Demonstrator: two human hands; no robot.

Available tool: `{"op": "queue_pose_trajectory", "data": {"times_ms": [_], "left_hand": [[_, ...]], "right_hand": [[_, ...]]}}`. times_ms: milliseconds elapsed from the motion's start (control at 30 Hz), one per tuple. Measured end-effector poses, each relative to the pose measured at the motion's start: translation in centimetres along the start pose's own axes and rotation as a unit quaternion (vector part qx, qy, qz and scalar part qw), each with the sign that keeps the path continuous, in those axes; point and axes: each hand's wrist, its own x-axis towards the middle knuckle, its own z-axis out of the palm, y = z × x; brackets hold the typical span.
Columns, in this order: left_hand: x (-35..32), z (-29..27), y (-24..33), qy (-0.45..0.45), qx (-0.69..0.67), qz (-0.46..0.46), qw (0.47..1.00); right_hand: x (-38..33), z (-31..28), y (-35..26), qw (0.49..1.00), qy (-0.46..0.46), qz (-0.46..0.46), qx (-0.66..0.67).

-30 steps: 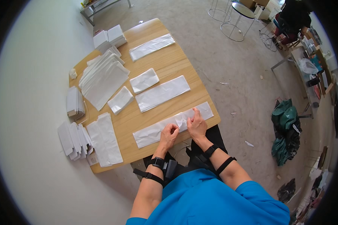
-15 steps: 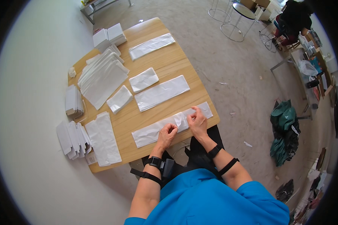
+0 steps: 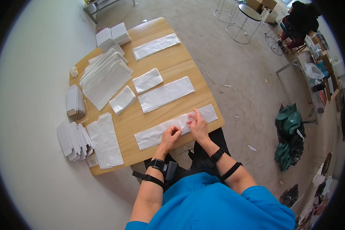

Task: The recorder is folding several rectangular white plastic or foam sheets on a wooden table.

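**White folded strip (image 3: 151,138) along the near edge of a wooden table (image 3: 172,62)**

The left hand (image 3: 170,138) is curled narrow at the strip's middle, thumb and forefinger drawn close; I cannot tell whether film is pinched between them. The right hand (image 3: 198,127), slightly blurred, is just beside it over the strip's right half, fingers loosely bent and parted.

Beyond the strip lie a second long strip (image 3: 166,94), two short folded packets (image 3: 147,80) and, farther off, a third long strip (image 3: 156,46). To the left are a fanned stack of white sheets (image 3: 105,78) and, nearer, some folded white sheets (image 3: 106,142). White cartons (image 3: 69,140) stand along the left side.

At the near left corner, a small pale card (image 3: 92,160) bears faint marks, too small to read. At far right, a person in dark clothes (image 3: 301,19) is beside a cluttered worktable (image 3: 304,63).
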Motion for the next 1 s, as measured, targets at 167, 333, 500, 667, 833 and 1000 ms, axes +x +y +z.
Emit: {"op": "queue_pose_trajectory", "data": {"times_ms": [167,333,500,667,833,1000], "left_hand": [[-0.2,-0.2,-0.1,0.003,0.012,-0.014,1.000],[-0.2,-0.6,-0.4,0.031,-0.025,-0.013,0.999],[-4.3,-5.8,-1.6,0.156,-0.366,0.058,0.916],[-9.8,-13.5,-5.6,0.361,-0.355,-0.058,0.860],[-9.5,-8.8,1.1,0.528,0.224,0.047,0.817],[-5.0,-1.0,5.7,0.199,0.187,0.147,0.951]], "right_hand": [[0.3,-0.7,-0.3,0.995,-0.041,0.017,0.086],[0.9,-0.1,1.0,0.986,-0.078,0.111,0.092],[1.5,0.0,1.6,0.985,-0.077,0.118,0.100],[1.1,0.1,0.4,0.983,-0.077,0.123,0.114],[1.7,-2.2,2.1,0.993,-0.022,0.035,0.113],[3.4,-6.1,2.5,0.982,0.130,-0.011,-0.133]]}}
